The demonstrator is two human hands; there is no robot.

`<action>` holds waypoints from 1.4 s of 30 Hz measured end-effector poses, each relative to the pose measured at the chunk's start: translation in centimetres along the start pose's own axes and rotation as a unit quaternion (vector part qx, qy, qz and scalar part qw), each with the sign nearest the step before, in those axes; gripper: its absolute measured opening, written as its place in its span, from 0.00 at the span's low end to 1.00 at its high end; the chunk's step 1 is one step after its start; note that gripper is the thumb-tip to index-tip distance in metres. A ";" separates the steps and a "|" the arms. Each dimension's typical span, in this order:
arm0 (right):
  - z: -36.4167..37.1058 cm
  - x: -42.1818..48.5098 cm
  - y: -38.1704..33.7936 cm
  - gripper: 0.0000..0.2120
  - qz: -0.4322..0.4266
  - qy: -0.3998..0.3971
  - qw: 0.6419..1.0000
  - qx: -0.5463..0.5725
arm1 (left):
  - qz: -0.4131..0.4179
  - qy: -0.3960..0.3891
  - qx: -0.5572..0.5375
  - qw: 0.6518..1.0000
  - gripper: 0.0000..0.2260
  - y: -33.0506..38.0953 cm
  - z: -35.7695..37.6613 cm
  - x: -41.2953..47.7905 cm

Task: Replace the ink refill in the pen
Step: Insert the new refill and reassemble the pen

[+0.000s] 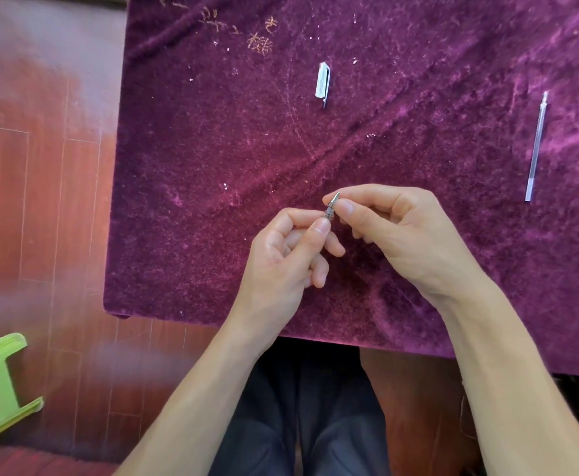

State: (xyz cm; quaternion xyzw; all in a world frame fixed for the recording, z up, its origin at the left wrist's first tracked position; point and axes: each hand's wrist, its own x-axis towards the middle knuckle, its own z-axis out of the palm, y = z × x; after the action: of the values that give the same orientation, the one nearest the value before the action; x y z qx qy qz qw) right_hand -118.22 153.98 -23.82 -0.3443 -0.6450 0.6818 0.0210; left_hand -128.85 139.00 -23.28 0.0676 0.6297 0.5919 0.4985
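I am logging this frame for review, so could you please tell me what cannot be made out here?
All in the head view:
- Pen barrel: hidden inside the left hand; only the metal tip shows.
- Right hand: its fingers cover part of the tip, so whether it is screwed on is unclear.
- Refill: too thin to judge its ink.
- Cap: markings too small.

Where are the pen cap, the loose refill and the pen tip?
pen cap [323, 82]: head view, middle of its white body.
refill [536, 146]: head view, mid-length of the clear tube.
pen tip [333, 202]: head view, metal cone between both hands' fingers.
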 end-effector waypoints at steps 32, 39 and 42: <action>-0.1 -0.4 -0.4 0.05 -0.007 -0.006 1.000 -0.017 | 0.006 -0.015 -0.005 1.000 0.08 0.1 0.1 -0.3; 0.4 -0.6 0.1 0.06 0.005 0.024 0.999 0.029 | 0.014 -0.013 -0.022 1.000 0.07 -0.3 0.3 -0.4; 0.1 -0.8 0.2 0.09 0.012 0.005 0.998 0.066 | 0.013 -0.019 -0.036 0.999 0.07 -0.3 0.5 -0.3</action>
State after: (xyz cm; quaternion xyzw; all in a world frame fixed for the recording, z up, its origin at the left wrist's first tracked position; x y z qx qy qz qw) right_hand -117.57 153.42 -23.67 -0.3529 -0.5944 0.7216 0.0386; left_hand -128.20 139.09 -23.21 0.0693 0.5977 0.6192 0.5044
